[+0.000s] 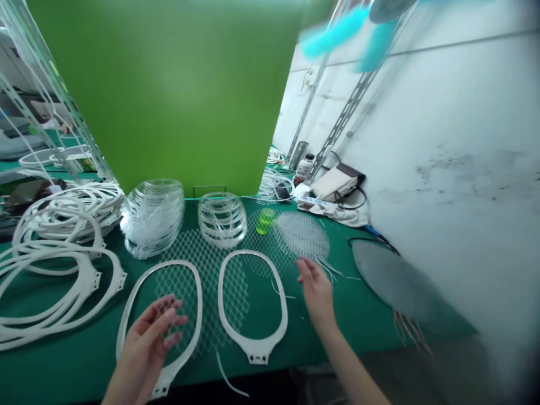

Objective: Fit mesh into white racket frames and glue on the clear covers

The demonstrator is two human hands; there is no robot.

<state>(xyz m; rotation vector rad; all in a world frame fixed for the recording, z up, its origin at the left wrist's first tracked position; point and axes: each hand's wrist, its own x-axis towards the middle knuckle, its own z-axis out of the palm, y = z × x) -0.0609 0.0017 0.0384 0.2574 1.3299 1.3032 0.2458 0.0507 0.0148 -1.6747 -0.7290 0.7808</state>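
left hand (147, 337): half open, fingers loosely curled and a little spread, holding nothing; it lies over the lower part of the left oval frame (199, 309), and i cannot tell whether it touches.
right hand (316, 292): loosely open, fingers slightly spread, holding nothing; it hovers just right of the right oval frame (287, 320), near the frayed strands of the mesh.
frames: flat, smooth white plastic ovals, each ending in a notched tab, side by side on the green mat (337, 332), tabs toward the person.
mesh: a translucent plastic diamond-lattice sheet (202, 264) lies under and between both frames, with a rounded lattice piece (301, 236) beyond it.
left of the frames: a loose pile of white frames (76, 318).
beyond the frames: two stacks of clear curved strips (152, 216) (222, 220), and a small green translucent cup (265, 221).
far side: a grey round disc (392, 284), a white bottle (304, 167), a green panel (169, 84), and blurred teal fan blades (337, 34).
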